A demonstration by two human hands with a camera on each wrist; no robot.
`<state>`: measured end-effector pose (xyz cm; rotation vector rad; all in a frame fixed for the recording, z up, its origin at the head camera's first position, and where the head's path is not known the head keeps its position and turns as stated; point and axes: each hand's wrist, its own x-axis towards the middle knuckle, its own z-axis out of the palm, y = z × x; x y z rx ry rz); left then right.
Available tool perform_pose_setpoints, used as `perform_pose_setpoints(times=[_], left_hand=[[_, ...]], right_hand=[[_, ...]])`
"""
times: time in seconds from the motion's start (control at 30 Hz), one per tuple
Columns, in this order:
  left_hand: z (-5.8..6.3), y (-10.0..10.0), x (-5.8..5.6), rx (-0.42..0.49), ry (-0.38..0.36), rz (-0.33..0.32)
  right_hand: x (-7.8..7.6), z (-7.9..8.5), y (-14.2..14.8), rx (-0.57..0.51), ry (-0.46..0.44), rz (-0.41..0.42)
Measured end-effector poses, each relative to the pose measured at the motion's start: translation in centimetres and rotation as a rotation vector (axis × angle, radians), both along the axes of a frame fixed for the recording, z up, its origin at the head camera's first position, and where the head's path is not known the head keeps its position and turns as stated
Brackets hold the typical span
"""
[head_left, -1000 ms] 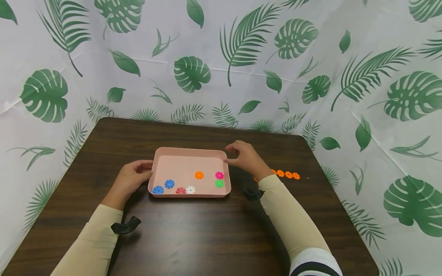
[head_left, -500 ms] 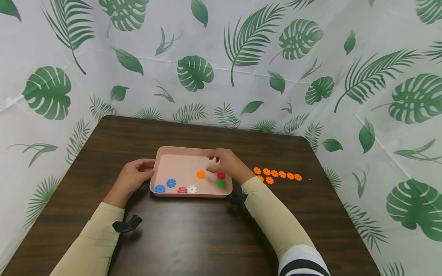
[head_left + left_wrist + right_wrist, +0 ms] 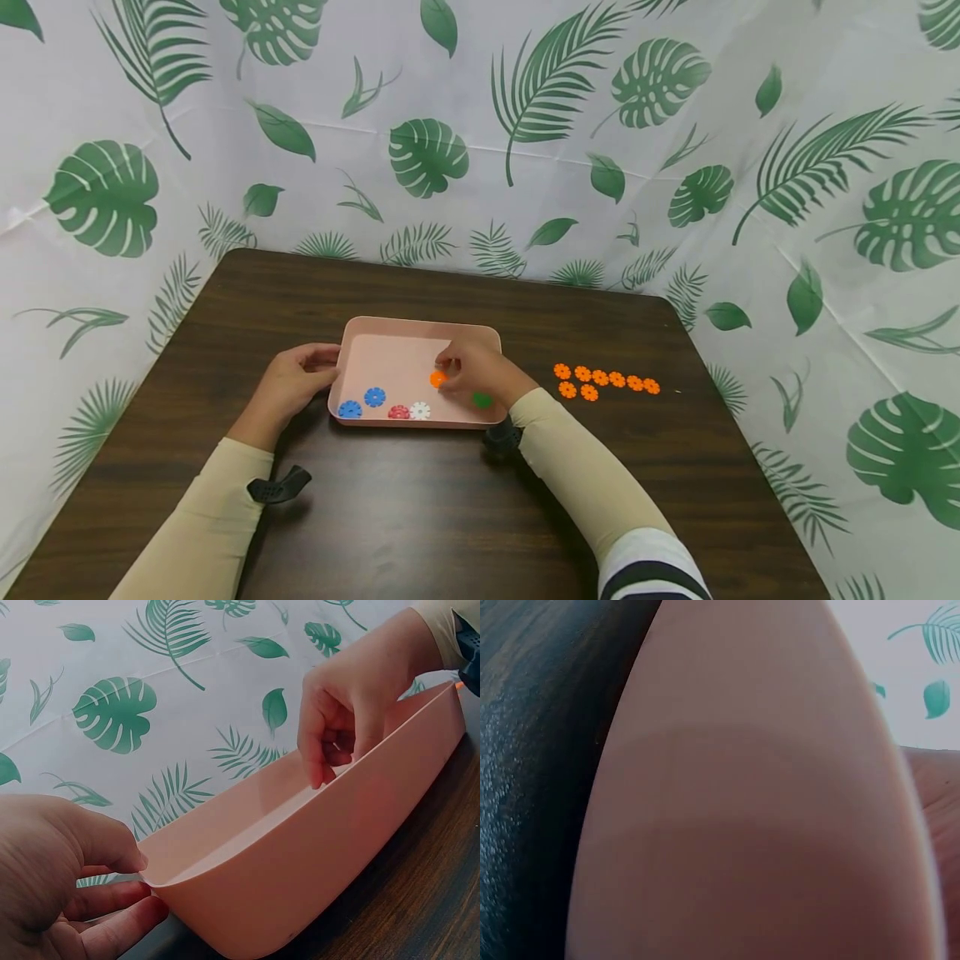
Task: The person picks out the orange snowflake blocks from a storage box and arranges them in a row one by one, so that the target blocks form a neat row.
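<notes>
A pink tray (image 3: 393,362) lies on the dark wooden table. At its left end my left hand (image 3: 288,383) pinches the rim, thumb over the edge and fingers outside, as the left wrist view shows on the tray wall (image 3: 300,877). My right hand (image 3: 483,371) reaches inside, fingers curled, with thumb and fingertip at opposite edges of an orange flower-shaped disc (image 3: 438,379). Also in the tray are two blue discs (image 3: 374,397), a red one (image 3: 399,412), a white one (image 3: 420,410) and a green one (image 3: 482,400) partly under the hand. The tray wall (image 3: 742,787) fills the right wrist view.
Several orange flower-shaped discs (image 3: 617,379) lie flat on the table (image 3: 420,517) to the right of the tray, in a row with two more below it. A white cloth with green leaves (image 3: 330,167) hangs behind the table.
My right hand has moved left and down from beyond the tray's right rim to the orange disc inside, now covering the pink disc. My left hand stays on the rim.
</notes>
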<state>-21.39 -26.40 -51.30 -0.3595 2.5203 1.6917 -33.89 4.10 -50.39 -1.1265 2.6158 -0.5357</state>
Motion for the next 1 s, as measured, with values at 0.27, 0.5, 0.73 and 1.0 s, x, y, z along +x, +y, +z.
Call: perform_pose_setpoints(times=[0.27, 0.5, 0.73, 1.0], left_hand=[[0.08, -0.05, -0.06, -0.005, 0.000, -0.003], [0.10, -0.08, -0.06, -0.002, -0.005, -0.012], [0.29, -0.17, -0.12, -0.007, -0.002, -0.015], [0.27, -0.08, -0.04, -0.011, -0.016, -0.010]], right_hand=[[0.34, 0.21, -0.14, 0.014, -0.028, -0.021], [0.59, 0.24, -0.29, 0.024, -0.078, -0.060], [0.68, 0.33, -0.44, 0.065, 0.011, 0.025], [0.50, 0.21, -0.02, 0.035, -0.016, -0.040]])
